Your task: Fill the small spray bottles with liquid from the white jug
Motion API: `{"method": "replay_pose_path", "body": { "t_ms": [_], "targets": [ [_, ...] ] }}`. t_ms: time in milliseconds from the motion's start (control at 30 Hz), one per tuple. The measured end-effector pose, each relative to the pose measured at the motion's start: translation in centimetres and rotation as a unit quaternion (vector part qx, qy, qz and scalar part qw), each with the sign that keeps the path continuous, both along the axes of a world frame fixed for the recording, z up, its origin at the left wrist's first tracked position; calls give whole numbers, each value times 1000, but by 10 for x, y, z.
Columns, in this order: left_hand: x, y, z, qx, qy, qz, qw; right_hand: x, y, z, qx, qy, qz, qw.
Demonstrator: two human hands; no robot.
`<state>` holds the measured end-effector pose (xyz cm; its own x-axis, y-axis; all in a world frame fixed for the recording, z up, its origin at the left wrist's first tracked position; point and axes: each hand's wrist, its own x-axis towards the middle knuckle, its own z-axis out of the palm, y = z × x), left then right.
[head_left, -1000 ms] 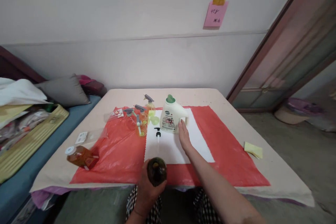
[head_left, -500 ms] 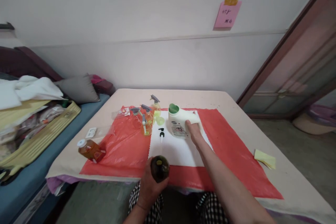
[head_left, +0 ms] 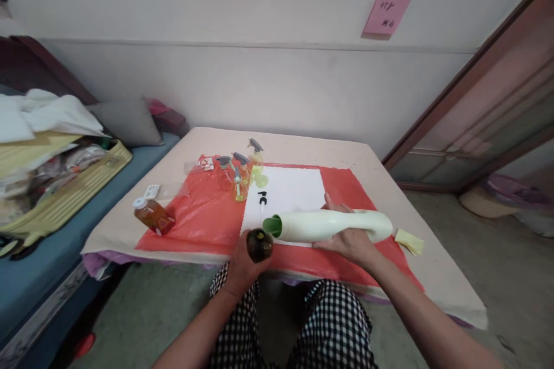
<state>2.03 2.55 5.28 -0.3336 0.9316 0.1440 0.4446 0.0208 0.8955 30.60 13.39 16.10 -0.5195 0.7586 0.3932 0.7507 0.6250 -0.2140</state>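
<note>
My left hand (head_left: 243, 268) is wrapped round a dark bottle (head_left: 259, 247) with its open neck facing up, near the table's front edge. In my right hand (head_left: 352, 242) lies a large pale-green refill jug (head_left: 329, 225), tipped on its side. The jug's green-lined mouth (head_left: 273, 226) points left, right beside the top of the dark bottle; whether they touch I cannot tell. No liquid can be made out between them. Behind the bottle, a black pump head (head_left: 262, 197) with a clear tube rests on the white sheet (head_left: 292, 184).
Several clear spray bottles (head_left: 240, 176) with grey triggers stand at the back left. A jar of amber liquid (head_left: 153, 216) lies tilted on the left. Folded yellow cloth (head_left: 409, 241) is at the right edge of the table. Red plastic sheeting (head_left: 203, 225) covers the middle.
My right hand has lifted the jug off the white sheet, brought it nearer and tipped it leftward to the dark bottle. My left hand still holds the bottle. The view has shifted slightly.
</note>
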Motion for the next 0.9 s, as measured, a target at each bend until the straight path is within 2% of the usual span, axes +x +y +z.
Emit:
{"method": "replay_pose_path", "body": {
  "t_ms": [167, 267, 433, 700, 900],
  "targets": [
    [3, 6, 13, 15, 56, -20, 998, 13, -10, 5, 79, -82, 16, 993],
    [7, 13, 13, 26, 85, -35, 995, 19, -12, 5, 103, -101, 12, 990],
    [11, 26, 2, 33, 111, -22, 993, 20, -16, 13, 117, -112, -18, 987],
    [11, 34, -12, 63, 143, -35, 987, 23, -15, 13, 150, -127, 2, 981],
    [27, 68, -19, 84, 134, -38, 987, 35, -12, 14, 163, -137, -23, 977]
  ]
}}
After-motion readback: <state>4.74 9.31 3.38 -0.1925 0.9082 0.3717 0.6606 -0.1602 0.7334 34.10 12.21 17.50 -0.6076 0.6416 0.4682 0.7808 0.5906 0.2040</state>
